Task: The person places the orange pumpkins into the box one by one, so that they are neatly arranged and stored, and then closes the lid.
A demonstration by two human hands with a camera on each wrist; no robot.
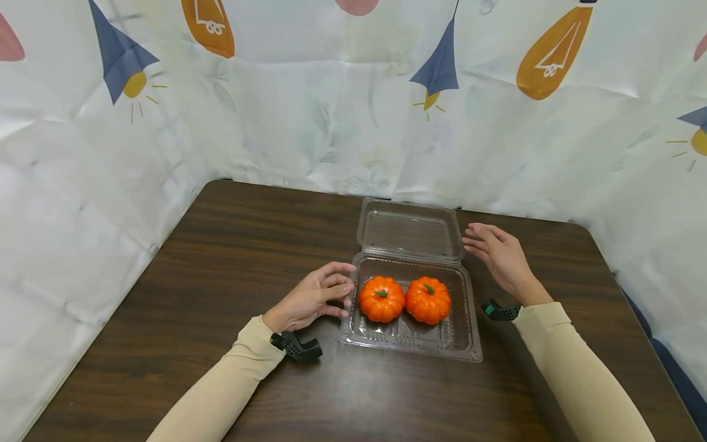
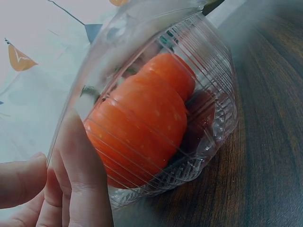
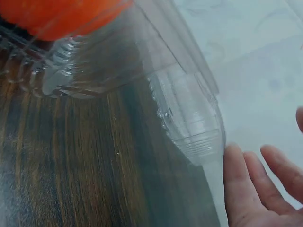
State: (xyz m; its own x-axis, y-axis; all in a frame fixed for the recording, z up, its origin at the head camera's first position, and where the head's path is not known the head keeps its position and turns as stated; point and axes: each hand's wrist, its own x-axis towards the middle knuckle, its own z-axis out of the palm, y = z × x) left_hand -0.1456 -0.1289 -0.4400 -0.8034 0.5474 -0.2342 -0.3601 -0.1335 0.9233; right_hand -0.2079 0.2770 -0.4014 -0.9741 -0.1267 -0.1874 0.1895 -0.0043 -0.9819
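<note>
A clear plastic clamshell box [image 1: 409, 350] lies with its lid [image 1: 410, 230] folded back on the table. Two small orange pumpkins with green stems, one on the left [image 1: 382, 299] and one on the right [image 1: 428, 300], sit side by side in its base. My left hand [image 1: 317, 296] pinches the left rim of the base; the left wrist view has the thumb [image 2: 23, 180] on one side of the rim and the fingers on the other. Beside the lid's right edge is my right hand [image 1: 501, 258], fingers loosely extended, fingertips [image 3: 234, 158] right at that edge.
The box stands on a dark wood-grain table [image 1: 182, 294] with rounded far corners. A white patterned cloth [image 1: 309, 110] hangs close behind the table and along its left side. Each wrist wears a black camera band.
</note>
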